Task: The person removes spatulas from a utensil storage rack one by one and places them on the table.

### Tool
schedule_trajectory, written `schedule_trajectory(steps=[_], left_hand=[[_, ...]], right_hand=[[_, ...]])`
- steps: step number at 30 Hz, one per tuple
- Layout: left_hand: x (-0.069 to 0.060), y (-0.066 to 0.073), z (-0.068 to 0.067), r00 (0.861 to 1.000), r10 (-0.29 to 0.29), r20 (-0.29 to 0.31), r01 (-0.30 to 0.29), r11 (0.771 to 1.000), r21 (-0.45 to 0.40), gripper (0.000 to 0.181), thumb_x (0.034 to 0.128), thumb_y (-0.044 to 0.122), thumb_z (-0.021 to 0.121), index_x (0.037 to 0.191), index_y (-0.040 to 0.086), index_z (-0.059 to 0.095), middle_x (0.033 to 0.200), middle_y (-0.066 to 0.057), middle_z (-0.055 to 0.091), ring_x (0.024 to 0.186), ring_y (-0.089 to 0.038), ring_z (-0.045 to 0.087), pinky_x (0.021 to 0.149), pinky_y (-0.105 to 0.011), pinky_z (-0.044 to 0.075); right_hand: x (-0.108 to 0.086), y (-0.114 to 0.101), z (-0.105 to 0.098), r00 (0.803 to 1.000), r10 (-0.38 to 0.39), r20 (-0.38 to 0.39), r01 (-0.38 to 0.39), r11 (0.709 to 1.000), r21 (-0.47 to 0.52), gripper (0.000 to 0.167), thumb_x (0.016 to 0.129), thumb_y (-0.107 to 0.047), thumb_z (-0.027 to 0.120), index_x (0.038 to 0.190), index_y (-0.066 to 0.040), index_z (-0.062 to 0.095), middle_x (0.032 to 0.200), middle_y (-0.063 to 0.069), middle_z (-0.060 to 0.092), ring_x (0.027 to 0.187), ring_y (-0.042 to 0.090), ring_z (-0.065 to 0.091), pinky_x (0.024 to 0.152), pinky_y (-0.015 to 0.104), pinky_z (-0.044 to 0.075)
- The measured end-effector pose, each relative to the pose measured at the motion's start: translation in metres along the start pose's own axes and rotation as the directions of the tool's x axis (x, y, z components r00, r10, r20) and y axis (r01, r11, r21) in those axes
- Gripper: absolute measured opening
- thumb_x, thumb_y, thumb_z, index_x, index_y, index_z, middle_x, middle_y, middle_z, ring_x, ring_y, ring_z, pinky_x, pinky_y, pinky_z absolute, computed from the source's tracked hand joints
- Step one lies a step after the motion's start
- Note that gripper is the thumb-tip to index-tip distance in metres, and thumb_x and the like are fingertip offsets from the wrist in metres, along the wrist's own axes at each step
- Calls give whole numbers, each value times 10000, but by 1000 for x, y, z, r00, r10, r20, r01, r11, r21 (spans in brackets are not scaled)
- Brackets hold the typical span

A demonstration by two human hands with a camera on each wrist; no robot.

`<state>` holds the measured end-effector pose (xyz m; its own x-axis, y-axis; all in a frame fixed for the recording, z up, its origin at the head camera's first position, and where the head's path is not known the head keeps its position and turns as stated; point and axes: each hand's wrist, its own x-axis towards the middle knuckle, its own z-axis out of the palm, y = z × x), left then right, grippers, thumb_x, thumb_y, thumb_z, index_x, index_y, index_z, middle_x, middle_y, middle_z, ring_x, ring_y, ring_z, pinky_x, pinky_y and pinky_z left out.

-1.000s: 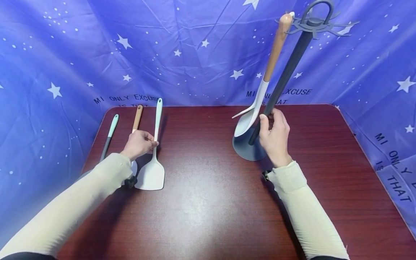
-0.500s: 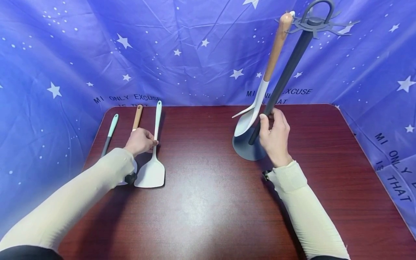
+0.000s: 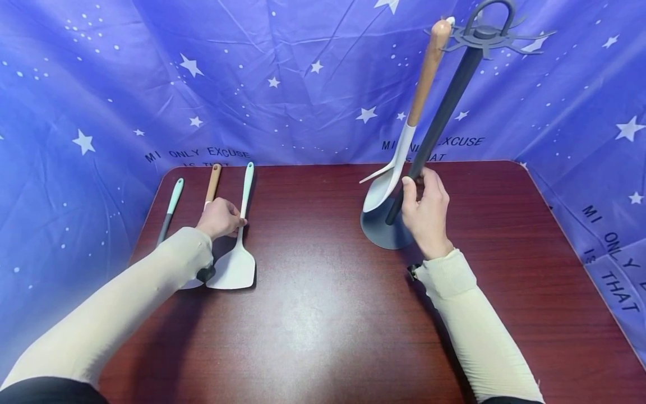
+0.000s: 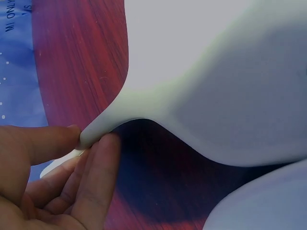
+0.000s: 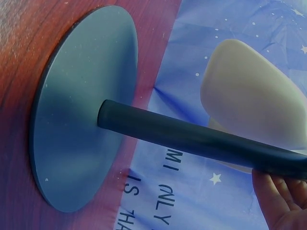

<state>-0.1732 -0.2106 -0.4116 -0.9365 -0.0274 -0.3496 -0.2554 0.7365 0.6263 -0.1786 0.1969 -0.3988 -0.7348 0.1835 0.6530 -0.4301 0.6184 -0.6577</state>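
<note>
My left hand point(image 3: 220, 219) pinches the neck of a white spatula point(image 3: 234, 268) with a mint handle end. In the left wrist view its broad blade point(image 4: 192, 81) fills the upper right, with thumb and fingers at the narrow neck. My right hand point(image 3: 428, 216) holds the dark pole of a utensil stand point(image 3: 451, 98), thumb in front. The stand's round base point(image 5: 81, 110) rests on the table. From its hook ring hangs a white-headed utensil with a wooden handle point(image 3: 426, 78). Behind it shows another white utensil point(image 3: 377, 173), mostly hidden.
Left of my left hand lie a wooden-handled utensil point(image 3: 214, 180) and a dark utensil with a mint handle point(image 3: 174, 196). My left arm hides their lower parts. The dark red table point(image 3: 313, 314) ends at a blue star-printed cloth point(image 3: 303, 101) behind and at the sides.
The spatula's handle end has come lower in the head view and its blade edge slightly higher, with my left hand still pinching it. My right hand and the stand have stayed almost still.
</note>
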Motion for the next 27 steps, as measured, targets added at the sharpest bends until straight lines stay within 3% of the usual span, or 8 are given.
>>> schedule_trajectory(steps=[5,13,27], left_hand=[[4,-1,1,1000,-7,5,7,1000,-12,112,843,20,679,811,-84,658,787,-181,682,620,-180,678,595,-306,577],[7,-3,2,999,-20,26,19,999,31,133,856,34,672,884,-96,673,835,-199,685,664,-231,702,626,-323,579],[9,-6,2,998,-33,45,31,999,39,163,853,51,681,913,-101,675,867,-211,685,658,-231,706,702,-364,576]], right_hand=[[0,1,0,1000,-7,7,7,1000,-1,232,926,-157,614,1038,46,605,895,164,596,808,214,586,716,304,482],[0,1,0,1000,8,2,-8,1000,-10,221,922,-144,613,1031,48,604,884,173,593,806,237,581,720,414,484],[0,1,0,1000,6,1,-6,1000,-5,223,924,-157,618,1025,41,606,881,157,597,805,221,585,717,375,485]])
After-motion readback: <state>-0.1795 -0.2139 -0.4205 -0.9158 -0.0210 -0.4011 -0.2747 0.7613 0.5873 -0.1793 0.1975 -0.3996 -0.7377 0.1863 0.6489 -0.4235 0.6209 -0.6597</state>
